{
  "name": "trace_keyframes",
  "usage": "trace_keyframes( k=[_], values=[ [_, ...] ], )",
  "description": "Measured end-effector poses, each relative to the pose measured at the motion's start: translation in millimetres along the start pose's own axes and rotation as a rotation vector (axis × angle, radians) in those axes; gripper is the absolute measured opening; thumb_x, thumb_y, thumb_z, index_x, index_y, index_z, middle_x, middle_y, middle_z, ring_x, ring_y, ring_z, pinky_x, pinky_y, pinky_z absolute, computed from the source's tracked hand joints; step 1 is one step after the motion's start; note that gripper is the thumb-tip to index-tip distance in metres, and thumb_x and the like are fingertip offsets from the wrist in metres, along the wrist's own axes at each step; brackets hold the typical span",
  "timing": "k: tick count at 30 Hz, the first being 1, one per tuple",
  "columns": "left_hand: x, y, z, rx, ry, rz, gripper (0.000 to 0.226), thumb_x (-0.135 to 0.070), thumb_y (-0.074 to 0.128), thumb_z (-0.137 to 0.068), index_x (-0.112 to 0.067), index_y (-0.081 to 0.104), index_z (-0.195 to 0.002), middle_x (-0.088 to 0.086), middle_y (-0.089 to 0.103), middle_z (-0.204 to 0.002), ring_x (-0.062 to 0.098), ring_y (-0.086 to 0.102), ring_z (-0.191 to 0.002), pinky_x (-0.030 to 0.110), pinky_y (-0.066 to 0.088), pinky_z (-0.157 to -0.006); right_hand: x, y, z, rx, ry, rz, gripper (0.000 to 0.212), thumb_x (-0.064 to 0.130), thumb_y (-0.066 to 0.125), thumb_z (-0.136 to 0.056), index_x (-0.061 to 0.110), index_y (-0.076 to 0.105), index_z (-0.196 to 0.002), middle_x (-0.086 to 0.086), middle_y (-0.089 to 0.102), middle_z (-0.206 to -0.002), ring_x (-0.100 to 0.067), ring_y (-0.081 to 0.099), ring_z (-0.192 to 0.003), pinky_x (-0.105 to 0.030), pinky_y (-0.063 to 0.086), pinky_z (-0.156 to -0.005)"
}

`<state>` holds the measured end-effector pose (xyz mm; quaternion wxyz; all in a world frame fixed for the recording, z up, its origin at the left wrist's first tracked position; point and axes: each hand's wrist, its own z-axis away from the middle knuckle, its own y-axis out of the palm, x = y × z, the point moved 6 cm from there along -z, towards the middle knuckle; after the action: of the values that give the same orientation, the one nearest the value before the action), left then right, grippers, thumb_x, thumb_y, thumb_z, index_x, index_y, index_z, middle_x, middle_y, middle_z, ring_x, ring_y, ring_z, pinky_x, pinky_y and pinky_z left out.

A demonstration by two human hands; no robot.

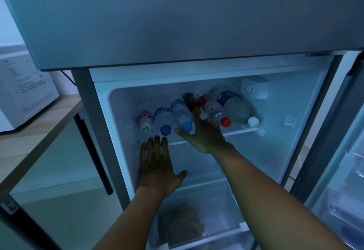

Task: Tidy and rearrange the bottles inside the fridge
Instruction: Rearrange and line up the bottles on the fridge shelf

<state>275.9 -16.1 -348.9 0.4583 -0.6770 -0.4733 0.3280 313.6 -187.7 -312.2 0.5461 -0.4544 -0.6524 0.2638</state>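
Several plastic bottles lie on their sides in a row on the fridge's upper shelf (240,130), caps toward me. From the left: a small pink-labelled bottle (145,119), a blue-capped bottle (164,119), a second blue-capped bottle (181,112), a dark bottle (190,100), a red-capped bottle (214,110) and a large white-capped bottle (239,109). My right hand (202,133) is spread open, fingertips touching the dark bottle's cap, thumb by the second blue cap. My left hand (156,163) is open and flat below the shelf's front edge, holding nothing.
A clear drawer (197,228) with a brownish bag sits at the fridge bottom. The open fridge door (338,171) with shelves stands at the right. The closed freezer door (177,17) hangs above. A white microwave (23,94) rests on a wooden table at left.
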Motion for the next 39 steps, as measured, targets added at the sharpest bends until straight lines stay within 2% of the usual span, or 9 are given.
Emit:
trace_keyframes(
  k=[4, 8, 13, 23, 27, 29, 32, 35, 39],
  values=[
    [1.6, 0.4, 0.9, 0.012, 0.042, -0.005, 0.114, -0.074, 0.045, -0.079, -0.005, -0.008, -0.153, 0.018, -0.004, -0.163, 0.036, -0.007, -0.149, 0.046, -0.025, -0.112, -8.9, -2.1, 32.3, -0.241, -0.055, -0.16, 0.061, 0.053, 0.051, -0.096, 0.023, 0.038, -0.148, -0.011, 0.047, -0.142, -0.029, 0.038, -0.133, -0.042, 0.043, -0.104],
    [-8.6, -7.3, 9.9, -0.167, 0.188, 0.012, 0.104, -0.056, 0.063, -0.078, -0.005, 0.014, -0.154, 0.023, 0.02, -0.158, 0.041, 0.015, -0.147, 0.052, 0.013, -0.117, -27.7, 2.3, 70.0, -0.467, -0.103, -0.072, 0.062, 0.033, 0.049, -0.099, 0.021, 0.028, -0.156, -0.003, 0.025, -0.164, -0.018, 0.017, -0.152, -0.038, 0.024, -0.121],
    [-36.5, -13.6, 2.3, -0.184, 0.293, -0.015, 0.095, -0.063, 0.043, -0.089, -0.015, -0.003, -0.156, 0.016, -0.01, -0.163, 0.034, -0.01, -0.15, 0.05, 0.003, -0.121, -54.7, 10.8, 79.5, -0.384, 0.039, -0.101, 0.079, 0.04, 0.041, -0.103, 0.015, -0.008, -0.159, 0.0, -0.008, -0.168, -0.01, -0.01, -0.153, -0.038, 0.006, -0.126],
    [-34.4, 1.2, -11.7, -0.057, 0.184, -0.058, 0.104, -0.079, 0.025, -0.084, -0.016, -0.023, -0.151, 0.007, -0.031, -0.158, 0.041, -0.037, -0.139, 0.056, -0.009, -0.119, -62.4, 7.9, 75.5, -0.213, 0.056, 0.068, 0.083, 0.057, 0.029, -0.1, 0.02, -0.019, -0.157, 0.004, -0.023, -0.164, -0.008, -0.019, -0.151, -0.036, -0.007, -0.125],
    [-34.1, -7.5, -6.3, -0.06, 0.169, -0.044, 0.1, -0.074, 0.03, -0.086, -0.017, -0.019, -0.152, 0.006, -0.028, -0.159, 0.038, -0.034, -0.142, 0.058, -0.013, -0.117, -60.3, -7.7, 87.1, -0.175, 0.018, -0.008, 0.074, 0.04, 0.041, -0.103, 0.015, 0.002, -0.16, -0.001, -0.002, -0.168, -0.013, -0.002, -0.154, -0.032, 0.002, -0.125],
    [-33.3, -15.3, -3.0, -0.027, 0.18, -0.055, 0.095, -0.069, 0.032, -0.089, -0.017, -0.015, -0.154, 0.007, -0.022, -0.161, 0.037, -0.027, -0.145, 0.059, -0.01, -0.117, -55.6, -19.0, 99.0, -0.199, 0.017, -0.036, 0.063, 0.033, 0.045, -0.102, 0.011, 0.023, -0.157, -0.006, 0.023, -0.165, -0.018, 0.019, -0.152, -0.031, 0.018, -0.123],
    [-35.0, -27.9, 6.9, 0.053, 0.21, -0.051, 0.085, -0.059, 0.036, -0.093, -0.015, -0.002, -0.155, 0.01, 0.002, -0.164, 0.038, -0.002, -0.15, 0.056, 0.002, -0.119, -52.2, -32.3, 116.5, -0.219, 0.074, 0.002, 0.041, 0.029, 0.048, -0.099, 0.014, 0.056, -0.137, -0.009, 0.064, -0.132, -0.028, 0.061, -0.118, -0.034, 0.05, -0.095],
    [-38.8, -45.9, 15.7, 0.04, 0.254, -0.034, 0.071, -0.053, 0.045, -0.091, -0.012, 0.027, -0.146, 0.012, 0.032, -0.148, 0.034, 0.039, -0.132, 0.05, 0.037, -0.106, -45.4, -38.2, 131.2, -0.203, 0.084, 0.017, 0.029, 0.028, 0.048, -0.096, 0.018, 0.067, -0.115, -0.006, 0.074, -0.101, -0.029, 0.068, -0.091, -0.033, 0.053, -0.076],
    [-42.8, -58.2, 27.2, 0.085, 0.28, -0.018, 0.055, -0.049, 0.046, -0.091, -0.013, 0.042, -0.132, 0.01, 0.044, -0.131, 0.031, 0.055, -0.108, 0.043, 0.046, -0.088, -40.4, -38.9, 146.8, -0.185, 0.072, 0.026, 0.024, 0.026, 0.049, -0.094, 0.018, 0.068, -0.106, -0.004, 0.074, -0.09, -0.029, 0.067, -0.082, -0.034, 0.053, -0.07]
  ],
)
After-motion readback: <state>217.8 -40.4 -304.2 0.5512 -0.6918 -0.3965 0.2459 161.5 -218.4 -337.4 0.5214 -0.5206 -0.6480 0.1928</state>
